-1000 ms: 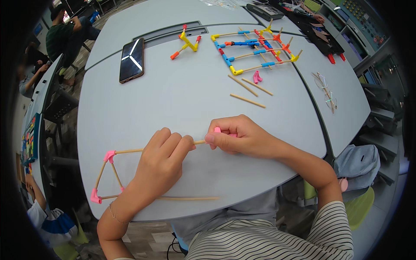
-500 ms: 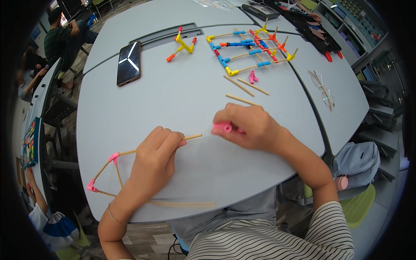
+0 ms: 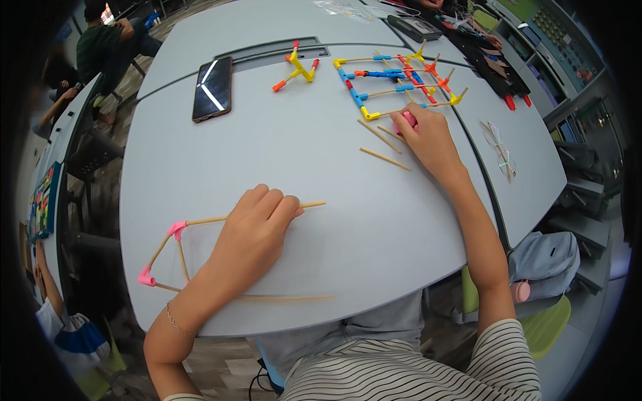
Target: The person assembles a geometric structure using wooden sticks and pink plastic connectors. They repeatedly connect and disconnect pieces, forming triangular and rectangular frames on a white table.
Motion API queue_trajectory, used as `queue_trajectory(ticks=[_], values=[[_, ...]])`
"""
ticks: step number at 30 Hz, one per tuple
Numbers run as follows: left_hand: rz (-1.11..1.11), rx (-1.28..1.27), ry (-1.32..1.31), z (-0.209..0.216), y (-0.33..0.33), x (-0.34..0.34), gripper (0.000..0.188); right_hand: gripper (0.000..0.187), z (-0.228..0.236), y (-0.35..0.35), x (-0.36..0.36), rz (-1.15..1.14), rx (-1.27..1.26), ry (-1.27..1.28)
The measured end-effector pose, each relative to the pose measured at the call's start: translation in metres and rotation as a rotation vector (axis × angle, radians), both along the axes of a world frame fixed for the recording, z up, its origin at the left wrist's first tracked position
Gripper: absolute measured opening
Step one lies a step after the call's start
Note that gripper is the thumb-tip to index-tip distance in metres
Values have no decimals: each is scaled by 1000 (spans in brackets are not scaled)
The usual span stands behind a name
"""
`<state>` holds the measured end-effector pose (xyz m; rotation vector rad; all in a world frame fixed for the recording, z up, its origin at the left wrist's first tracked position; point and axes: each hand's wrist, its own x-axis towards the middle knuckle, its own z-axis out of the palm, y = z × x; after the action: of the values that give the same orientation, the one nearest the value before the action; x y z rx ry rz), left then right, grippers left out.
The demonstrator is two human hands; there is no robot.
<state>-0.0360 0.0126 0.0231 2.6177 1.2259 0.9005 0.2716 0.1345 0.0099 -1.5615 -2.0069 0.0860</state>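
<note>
- The thing in hand is a wooden-stick frame [image 3: 204,220] at the left near part of the worktop [image 3: 200,160], partly hidden by the left forearm.
- Chunky pink corner connectors [image 3: 176,230] sit at its two visible corners. Two short sticks drop from the upper one – one to the other corner, one toward the forearm.
- Left hand [image 3: 257,224]: grip curled closed around the long top stick [image 3: 313,204], bare end poking out to the right. Another stick [image 3: 287,298], pale and a bit blurry, shows past the forearm.
- Right hand [image 3: 428,137]: reached out to the far right, grip pinched in with a bit of pink plastic [image 3: 406,121] between the fingers. Can't tell if that's one piece or two.
- Three loose sticks [image 3: 384,158] lie just beside that hand.
- Worktop's smooth pale grey. Farther back: a dark phone [image 3: 212,90], a small yellow-and-red connector cluster [image 3: 304,72] and a blue, yellow and red stick grid [image 3: 364,100].
- Eyeglasses [image 3: 499,150] lie across the seam on the right.
- Room: seated people [image 3: 100,50] on the left, a blue-grey backpack [image 3: 548,264] on a green chair [image 3: 545,327], wood-look floor [image 3: 234,364] below.
</note>
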Motion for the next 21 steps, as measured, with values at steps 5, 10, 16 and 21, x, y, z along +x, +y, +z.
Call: queue_trajectory(ticks=[5,10,16,21], values=[[-31,71,65,-9,4,-4,11,26,10,-6,-19,-17,93,37],[-50,63,75,-14,1,-3,12,24,25,-19,-87,366,-200,147],[-67,99,106,-22,4,-5,15,20,2,6,-170,629,-63,75],[-60,180,207,-21,5,-6,18,24,-11,7,-181,539,114,-116]])
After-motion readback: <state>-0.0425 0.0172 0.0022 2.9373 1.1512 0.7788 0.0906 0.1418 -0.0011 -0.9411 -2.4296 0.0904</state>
